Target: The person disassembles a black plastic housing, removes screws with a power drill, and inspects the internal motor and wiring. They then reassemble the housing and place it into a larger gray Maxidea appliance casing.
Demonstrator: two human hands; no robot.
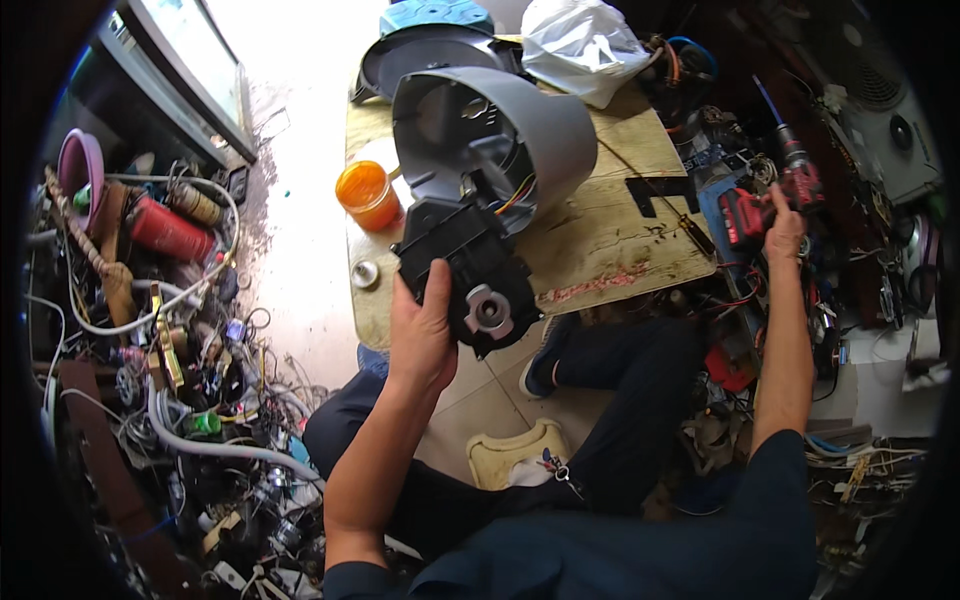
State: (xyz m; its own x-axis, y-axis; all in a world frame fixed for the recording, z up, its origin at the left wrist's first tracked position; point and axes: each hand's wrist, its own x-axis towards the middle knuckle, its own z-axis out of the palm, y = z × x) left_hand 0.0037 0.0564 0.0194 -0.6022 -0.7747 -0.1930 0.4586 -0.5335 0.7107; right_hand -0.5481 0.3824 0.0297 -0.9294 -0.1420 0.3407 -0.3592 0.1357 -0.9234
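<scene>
Left hand grips one black unit, slanting lengthwise down-right; right hand clasps one drill pointing forward.

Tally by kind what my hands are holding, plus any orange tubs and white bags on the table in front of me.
Black unit, left hand: 1
Red drill, right hand: 1
Orange tub: 1
White bag: 1
Total: 4
</scene>
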